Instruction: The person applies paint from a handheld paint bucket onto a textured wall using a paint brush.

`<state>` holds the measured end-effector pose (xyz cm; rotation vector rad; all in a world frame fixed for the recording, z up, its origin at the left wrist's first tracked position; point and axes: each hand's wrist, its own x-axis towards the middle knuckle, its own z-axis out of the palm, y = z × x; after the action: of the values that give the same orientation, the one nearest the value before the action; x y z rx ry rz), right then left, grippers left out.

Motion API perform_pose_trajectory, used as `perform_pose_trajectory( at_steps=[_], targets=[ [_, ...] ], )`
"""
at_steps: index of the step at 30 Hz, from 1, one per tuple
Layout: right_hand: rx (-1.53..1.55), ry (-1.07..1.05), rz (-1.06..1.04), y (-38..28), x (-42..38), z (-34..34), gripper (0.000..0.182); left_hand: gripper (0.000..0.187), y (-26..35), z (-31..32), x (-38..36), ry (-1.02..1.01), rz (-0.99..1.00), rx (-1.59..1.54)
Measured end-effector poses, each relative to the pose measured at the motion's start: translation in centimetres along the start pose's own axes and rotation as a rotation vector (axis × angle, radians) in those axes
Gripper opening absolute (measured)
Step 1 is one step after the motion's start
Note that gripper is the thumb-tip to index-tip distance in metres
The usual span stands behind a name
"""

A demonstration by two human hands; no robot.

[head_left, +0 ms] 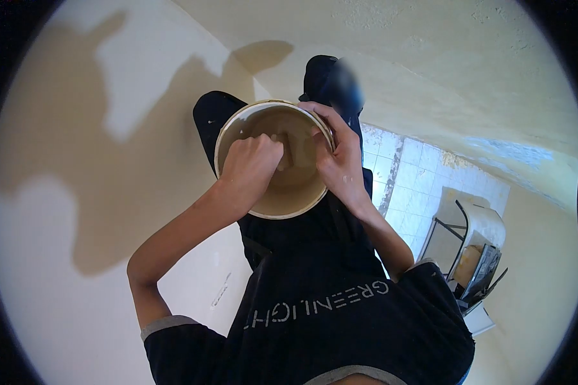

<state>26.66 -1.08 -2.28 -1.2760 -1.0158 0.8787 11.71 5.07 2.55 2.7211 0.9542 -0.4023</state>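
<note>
A round pale bucket point(275, 103) sits between my dark-trousered knees, holding a tan, wet-looking mix point(295, 196). My left hand point(255, 163) reaches over the opening in a closed fist. A short tan-coated piece point(288, 149) shows beside its fingers, dipping into the mix; its kind is hard to make out. My right hand point(340, 157) is closed on the bucket's right rim, the thumb on the inner side and the fingers at the rim's far right.
Pale walls rise close on the left point(192, 45) and the right point(430, 77), the right one with peeling patches. White floor tiles point(414, 163) lie to the right. Beyond them stands a metal-framed chair point(485, 221) with objects piled on it.
</note>
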Motion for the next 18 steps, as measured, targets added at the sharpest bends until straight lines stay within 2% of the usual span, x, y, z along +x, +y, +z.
perform_pose_trajectory(
  at_steps=[18],
  targets=[
    [-0.024, -0.019, -0.003, 0.02, 0.19, -0.14, 0.045, 0.007, -0.6, 0.49, -0.2, -0.058, -0.051, -0.1]
  ],
)
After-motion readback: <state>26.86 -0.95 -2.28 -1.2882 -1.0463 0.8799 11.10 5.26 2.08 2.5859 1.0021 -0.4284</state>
